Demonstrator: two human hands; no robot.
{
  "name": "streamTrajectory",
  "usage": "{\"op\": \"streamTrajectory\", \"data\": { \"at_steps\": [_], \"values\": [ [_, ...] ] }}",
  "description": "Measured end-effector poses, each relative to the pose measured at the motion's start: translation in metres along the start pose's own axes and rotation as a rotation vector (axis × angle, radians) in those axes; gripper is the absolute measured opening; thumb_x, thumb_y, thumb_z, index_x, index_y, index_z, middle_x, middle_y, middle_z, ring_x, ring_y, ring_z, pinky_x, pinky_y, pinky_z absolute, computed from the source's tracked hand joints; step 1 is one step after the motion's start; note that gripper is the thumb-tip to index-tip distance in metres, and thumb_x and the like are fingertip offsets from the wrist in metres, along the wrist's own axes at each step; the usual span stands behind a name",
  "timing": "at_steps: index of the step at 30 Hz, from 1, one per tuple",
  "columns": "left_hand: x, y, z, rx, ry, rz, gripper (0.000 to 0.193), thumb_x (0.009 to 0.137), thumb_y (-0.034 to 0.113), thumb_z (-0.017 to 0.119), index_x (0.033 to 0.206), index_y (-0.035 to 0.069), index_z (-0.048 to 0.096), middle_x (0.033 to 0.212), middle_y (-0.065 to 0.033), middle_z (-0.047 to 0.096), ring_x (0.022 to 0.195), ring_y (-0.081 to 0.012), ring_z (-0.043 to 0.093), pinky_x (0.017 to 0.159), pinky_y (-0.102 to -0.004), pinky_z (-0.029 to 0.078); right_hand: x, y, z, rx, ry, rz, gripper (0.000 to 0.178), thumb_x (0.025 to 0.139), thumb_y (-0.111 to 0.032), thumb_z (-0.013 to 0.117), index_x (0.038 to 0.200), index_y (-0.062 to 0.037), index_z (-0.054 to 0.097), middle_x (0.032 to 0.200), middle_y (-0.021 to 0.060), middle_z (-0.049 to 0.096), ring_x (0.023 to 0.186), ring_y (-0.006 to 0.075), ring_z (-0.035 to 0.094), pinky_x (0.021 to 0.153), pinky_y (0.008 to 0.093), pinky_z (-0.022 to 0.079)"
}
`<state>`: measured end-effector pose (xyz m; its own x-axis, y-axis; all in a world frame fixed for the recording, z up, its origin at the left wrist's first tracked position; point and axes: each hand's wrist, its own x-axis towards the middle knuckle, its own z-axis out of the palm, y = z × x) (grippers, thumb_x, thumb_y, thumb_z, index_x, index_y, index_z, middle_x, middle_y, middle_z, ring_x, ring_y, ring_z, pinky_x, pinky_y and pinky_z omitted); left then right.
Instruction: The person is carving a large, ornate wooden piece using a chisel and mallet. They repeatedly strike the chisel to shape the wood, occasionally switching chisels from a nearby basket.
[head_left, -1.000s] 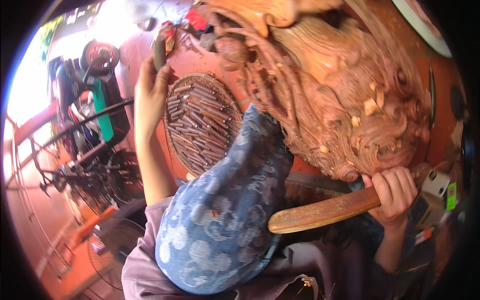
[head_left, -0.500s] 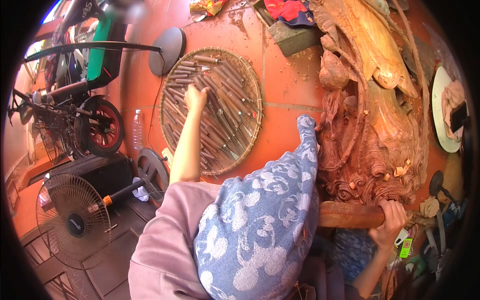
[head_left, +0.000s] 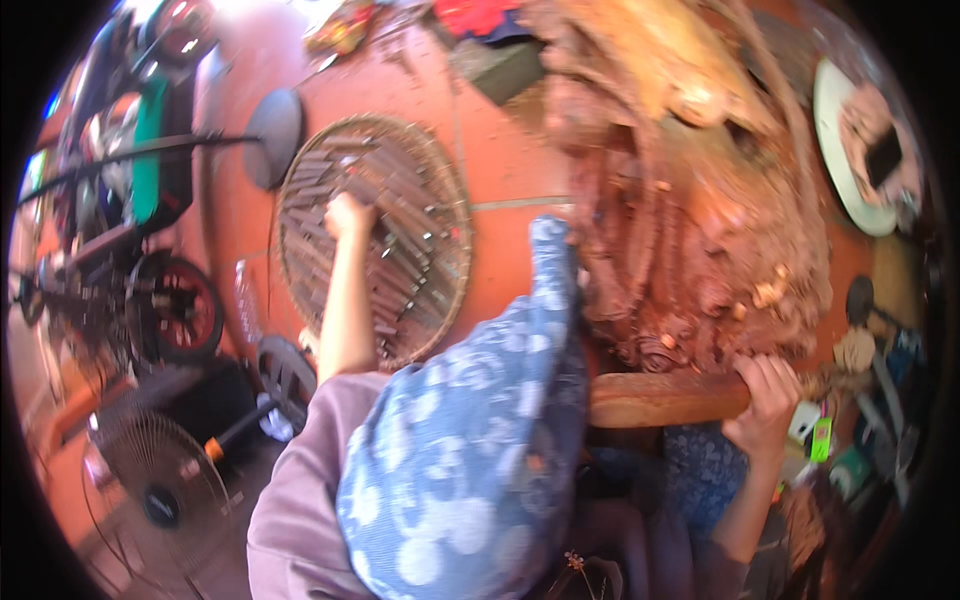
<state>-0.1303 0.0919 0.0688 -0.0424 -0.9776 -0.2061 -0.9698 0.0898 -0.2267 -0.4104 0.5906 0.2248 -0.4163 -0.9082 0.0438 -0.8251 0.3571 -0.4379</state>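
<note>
Under left hand [head_left: 350, 216], slim tools [head_left: 408, 195]; in right hand [head_left: 768, 402], wooden bar [head_left: 665, 400].

The floor [head_left: 510, 165] is reddish-orange tile with pale joints. On it sit a round woven basket [head_left: 464, 205] full of brown-handled tools [head_left: 408, 190], a large wood carving [head_left: 715, 215], a grey block [head_left: 497, 70] and a clear bottle [head_left: 247, 302].

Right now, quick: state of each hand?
Left hand: curled over the tools; grip can't be told.
Right hand: closed, holding the wooden bar.
</note>
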Motion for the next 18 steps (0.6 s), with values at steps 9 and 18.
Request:
{"op": "streamTrajectory", "data": {
  "at_steps": [9, 18],
  "values": [
    [0.076, -0.03, 0.032, 0.481, -0.075, 0.162, 0.064, 0.083, 0.057, 0.064, 0.124, 0.009, 0.061, 0.107, -0.0118, 0.07, 0.098, -0.0244, 0.068, 0.079, -0.0382, 0.056, -0.005, 0.011, 0.0, 0.049, 0.091, -0.008, 0.029, 0.058, -0.013, 0.07, 0.085, -0.0088, 0.062, 0.071, 0.0055, 0.051, 0.068, 0.0263, 0.054, 0.06, 0.0383, 0.044],
    [0.076, -0.052, -0.043, -0.412, -0.121, -0.061, 0.045, 0.091, 0.042, 0.06, 0.118, 0.007, 0.06, 0.089, -0.0057, 0.064, 0.077, -0.0147, 0.061, 0.065, -0.0295, 0.05, -0.012, 0.011, 0.015, 0.098, 0.204, -0.006, 0.023, 0.059, -0.012, 0.066, 0.08, -0.0034, 0.064, 0.067, 0.0061, 0.048, 0.062, 0.0252, 0.051, 0.056, 0.0374, 0.04]
  ]
}}
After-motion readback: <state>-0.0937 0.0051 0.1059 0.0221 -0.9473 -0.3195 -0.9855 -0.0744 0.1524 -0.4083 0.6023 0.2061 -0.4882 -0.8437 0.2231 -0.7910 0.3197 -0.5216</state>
